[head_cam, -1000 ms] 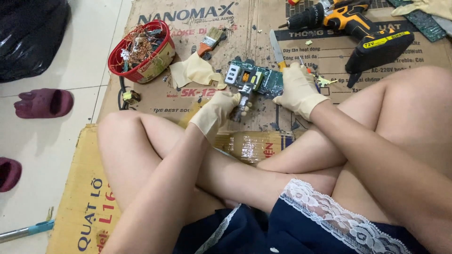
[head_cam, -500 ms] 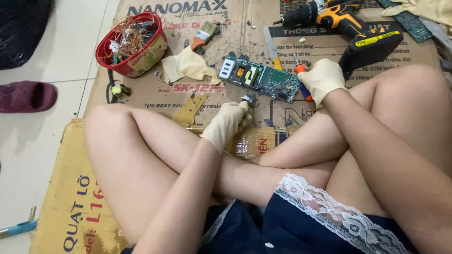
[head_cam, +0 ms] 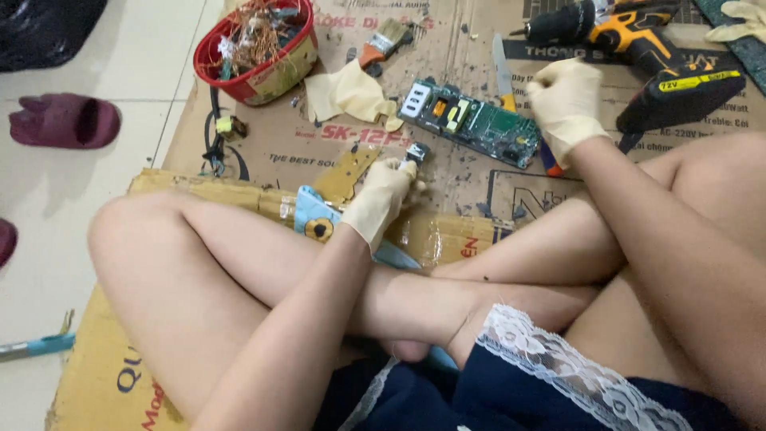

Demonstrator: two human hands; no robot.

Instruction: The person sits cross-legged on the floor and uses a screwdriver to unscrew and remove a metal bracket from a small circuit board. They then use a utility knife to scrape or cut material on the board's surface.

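Red tub | wire scraps (tangled) | left hand pinching component

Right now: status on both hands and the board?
Left hand pinching a small dark component. Right hand fisted on a tool at the green circuit board edge. Loose glove and drill beside the board.

Single head-worn view, looking steeply down from above, close over crossed legs, facing forward across cardboard-covered floor
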